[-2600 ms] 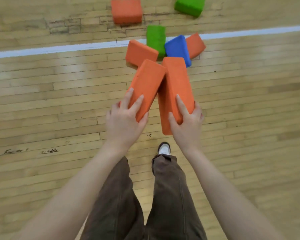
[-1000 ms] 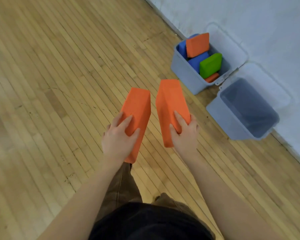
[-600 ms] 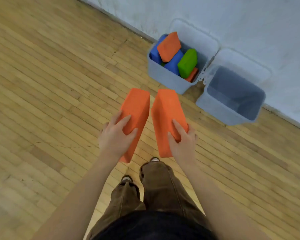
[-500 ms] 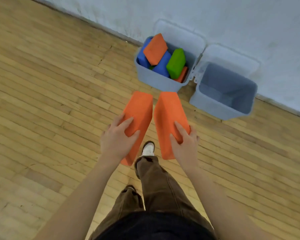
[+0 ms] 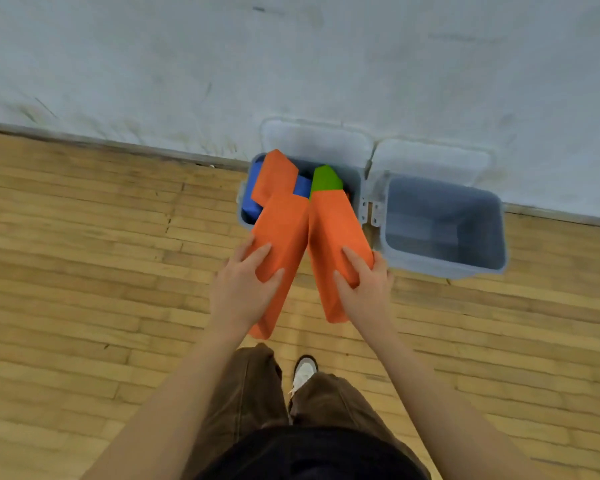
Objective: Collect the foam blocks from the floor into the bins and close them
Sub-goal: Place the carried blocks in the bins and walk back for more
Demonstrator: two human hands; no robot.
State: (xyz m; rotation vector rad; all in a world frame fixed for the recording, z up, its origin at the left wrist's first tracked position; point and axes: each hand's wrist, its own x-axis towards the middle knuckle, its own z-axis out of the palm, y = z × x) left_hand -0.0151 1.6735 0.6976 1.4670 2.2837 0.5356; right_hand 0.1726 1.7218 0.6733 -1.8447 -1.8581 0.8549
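Carrying two orange foam blocks to the bins by the wall.

Left hand (image 5: 245, 289) grips the left block (image 5: 280, 244); right hand (image 5: 362, 289) grips the right block (image 5: 336, 237); both long axes point forward over the part-filled bin (image 5: 355, 181); the empty bin (image 5: 444, 265) lies nearer the right hand.

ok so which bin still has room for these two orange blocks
The right bin looks bare inside, bordered by its open lid against the wall and the left bin's hinge side. The left bin is crowded: an orange block, blue blocks and a green block reach its rim.
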